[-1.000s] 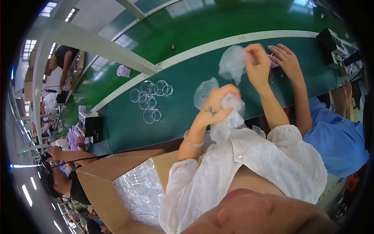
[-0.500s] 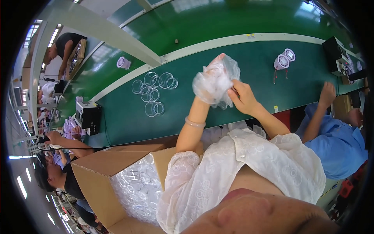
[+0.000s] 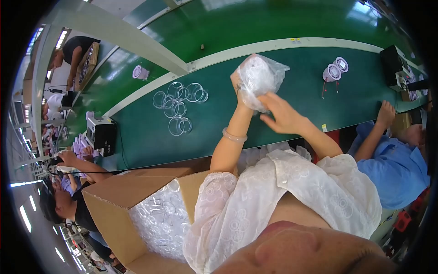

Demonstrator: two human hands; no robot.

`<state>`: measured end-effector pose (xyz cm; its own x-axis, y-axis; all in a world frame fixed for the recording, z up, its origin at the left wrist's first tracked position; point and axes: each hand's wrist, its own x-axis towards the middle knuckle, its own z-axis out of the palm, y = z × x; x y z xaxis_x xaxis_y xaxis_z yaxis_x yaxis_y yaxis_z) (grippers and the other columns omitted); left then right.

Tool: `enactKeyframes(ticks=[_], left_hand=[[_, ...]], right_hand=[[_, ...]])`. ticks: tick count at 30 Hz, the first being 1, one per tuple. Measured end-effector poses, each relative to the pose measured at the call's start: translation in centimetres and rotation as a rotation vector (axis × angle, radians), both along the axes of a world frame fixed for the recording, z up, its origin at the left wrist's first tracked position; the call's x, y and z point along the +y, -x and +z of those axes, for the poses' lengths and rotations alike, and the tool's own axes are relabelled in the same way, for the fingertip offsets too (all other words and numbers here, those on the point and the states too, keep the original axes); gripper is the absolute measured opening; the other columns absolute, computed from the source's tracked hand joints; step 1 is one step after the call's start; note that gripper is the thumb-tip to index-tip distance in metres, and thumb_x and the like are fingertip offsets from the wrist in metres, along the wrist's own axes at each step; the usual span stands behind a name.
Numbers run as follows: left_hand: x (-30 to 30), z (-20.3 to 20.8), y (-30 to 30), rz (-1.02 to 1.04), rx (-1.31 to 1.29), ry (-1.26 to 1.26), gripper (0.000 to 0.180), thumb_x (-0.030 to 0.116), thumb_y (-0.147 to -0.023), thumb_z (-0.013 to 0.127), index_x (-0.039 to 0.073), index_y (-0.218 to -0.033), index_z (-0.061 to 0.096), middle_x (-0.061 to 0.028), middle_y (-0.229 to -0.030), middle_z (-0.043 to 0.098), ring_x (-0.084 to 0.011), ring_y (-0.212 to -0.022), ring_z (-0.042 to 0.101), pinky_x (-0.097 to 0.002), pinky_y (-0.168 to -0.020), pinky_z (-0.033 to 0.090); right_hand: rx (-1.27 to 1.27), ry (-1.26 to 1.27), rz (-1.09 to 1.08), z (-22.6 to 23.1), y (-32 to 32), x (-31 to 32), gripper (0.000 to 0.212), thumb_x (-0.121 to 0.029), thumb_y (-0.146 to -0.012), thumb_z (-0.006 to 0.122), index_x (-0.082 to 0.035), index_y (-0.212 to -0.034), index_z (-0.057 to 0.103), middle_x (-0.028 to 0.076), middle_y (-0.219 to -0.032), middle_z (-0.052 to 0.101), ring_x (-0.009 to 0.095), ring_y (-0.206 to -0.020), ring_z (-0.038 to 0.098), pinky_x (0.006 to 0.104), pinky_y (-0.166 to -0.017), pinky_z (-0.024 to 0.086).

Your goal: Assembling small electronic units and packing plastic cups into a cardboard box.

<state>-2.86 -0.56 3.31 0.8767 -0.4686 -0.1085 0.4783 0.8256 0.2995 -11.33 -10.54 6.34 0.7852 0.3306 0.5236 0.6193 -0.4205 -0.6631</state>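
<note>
While one clear bag is clasped by the left grip, it is touched by the loosely parted right grip; two lilac cylinders are seen rightward, about eight rings leftward.

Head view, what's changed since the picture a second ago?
The left hand has moved up and left, clear plastic now covering much of it; the right hand has come down to touch that plastic. A co-worker's hand has left the lilac parts. The clear rings and cardboard box stayed put.
</note>
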Motion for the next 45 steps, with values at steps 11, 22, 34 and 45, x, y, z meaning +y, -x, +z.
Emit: enactKeyframes(ticks=[11, 22, 34, 45], left_hand=[[-3.6, -3.6, 1.8, 0.146, -0.593, -0.773, 0.032, 0.015, -0.083, 0.049, 0.005, -0.113, 0.042, -0.0064, -0.1, 0.05, -0.0123, -0.085, 0.049, -0.0231, -0.066, 0.044], [-2.0, -7.2, -0.7, 0.058, 0.156, -0.13, 0.023, 0.017, -0.082, 0.047, 0.002, -0.099, 0.05, -0.0105, -0.089, 0.055, -0.0235, -0.074, 0.057, -0.0338, -0.06, 0.05], [-1.4, -3.7, 0.4, -0.003, -0.643, -0.892, 0.046, 0.011, -0.074, 0.058, 0.001, -0.115, 0.041, -0.0085, -0.107, 0.05, -0.0161, -0.097, 0.048, -0.0277, -0.085, 0.037], [-2.7, -2.4, -1.0, 0.696, -0.658, -1.315, 0.023, 0.005, -0.066, 0.053, -0.004, -0.087, 0.054, -0.0172, -0.083, 0.057, -0.0329, -0.076, 0.056, -0.0325, -0.069, 0.044]], right_hand=[[-0.138, -0.32, -0.624, -1.4, -5.7, -3.9, 0.01, 0.005, -0.057, 0.052, -0.002, -0.059, 0.045, 0.008, -0.054, 0.044, 0.021, -0.047, 0.045, 0.0277, -0.043, 0.036], [0.017, 0.257, 0.024, -2.0, -4.1, -3.7, 0.024, 0.001, -0.062, 0.057, -0.01, -0.084, 0.057, 0.006, -0.081, 0.042, 0.019, -0.069, 0.045, 0.0268, -0.059, 0.04], [0.171, -0.209, -0.191, -4.2, -8.0, -4.8, 0.016, 0.004, -0.061, 0.053, 0.001, -0.076, 0.054, 0.008, -0.07, 0.05, 0.021, -0.065, 0.05, 0.026, -0.06, 0.04], [0.463, -0.543, -0.148, -3.3, -3.3, -1.1, 0.058, 0.0, -0.071, 0.057, -0.005, -0.12, 0.027, 0.008, -0.093, 0.049, 0.011, -0.071, 0.05, 0.0238, -0.064, 0.043]])
